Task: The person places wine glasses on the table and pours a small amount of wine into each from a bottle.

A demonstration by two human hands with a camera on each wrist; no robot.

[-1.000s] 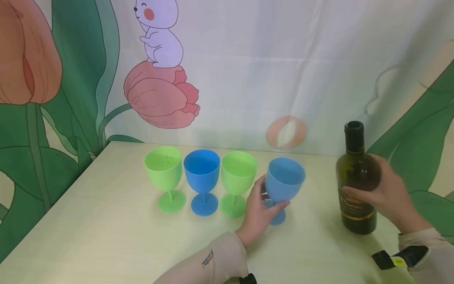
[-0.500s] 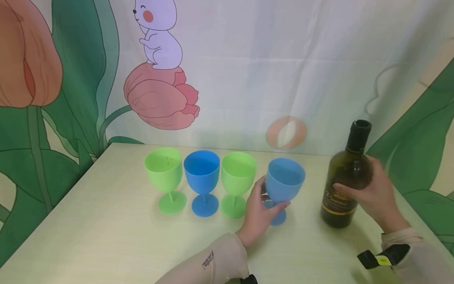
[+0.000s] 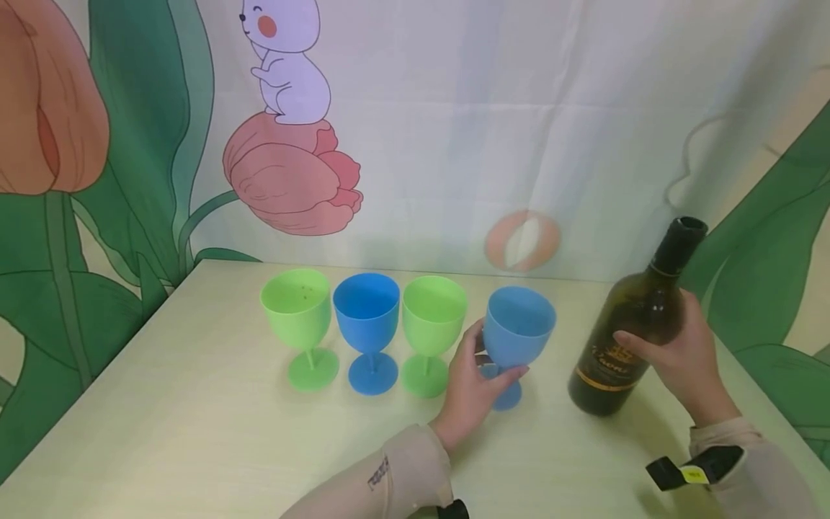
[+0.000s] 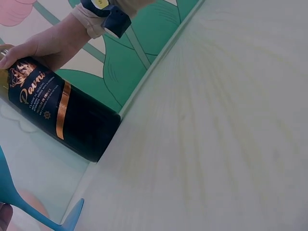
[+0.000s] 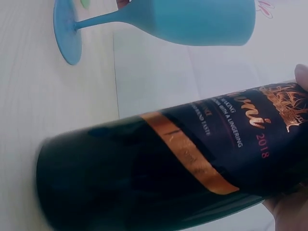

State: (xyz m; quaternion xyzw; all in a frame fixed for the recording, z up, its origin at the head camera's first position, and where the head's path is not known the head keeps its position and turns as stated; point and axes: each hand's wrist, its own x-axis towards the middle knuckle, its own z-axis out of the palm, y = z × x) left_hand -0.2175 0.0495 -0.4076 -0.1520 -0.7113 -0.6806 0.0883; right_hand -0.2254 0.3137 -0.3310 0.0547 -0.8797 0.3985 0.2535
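Note:
A light blue goblet [image 3: 519,331] stands on the table in the head view, the rightmost in a row of cups. My left hand [image 3: 476,386] grips it low, around the stem and the bottom of the bowl. To its right, my right hand [image 3: 677,357] grips a dark wine bottle [image 3: 622,346] around its upper body. The bottle leans with its uncapped neck to the right and its base toward the goblet. In the right wrist view the bottle's label [image 5: 240,130] and the goblet [image 5: 192,21] both show, apart from each other.
Left of the held goblet stand a green goblet [image 3: 434,313], a darker blue goblet [image 3: 367,310] and another green goblet [image 3: 300,310]. Small specks show inside the leftmost one. A printed curtain [image 3: 421,144] hangs behind the pale table [image 3: 194,432].
My right hand has moved left with the wine bottle, which has gone from nearly upright to leaning, neck to the right. The left hand and the goblets stay in place.

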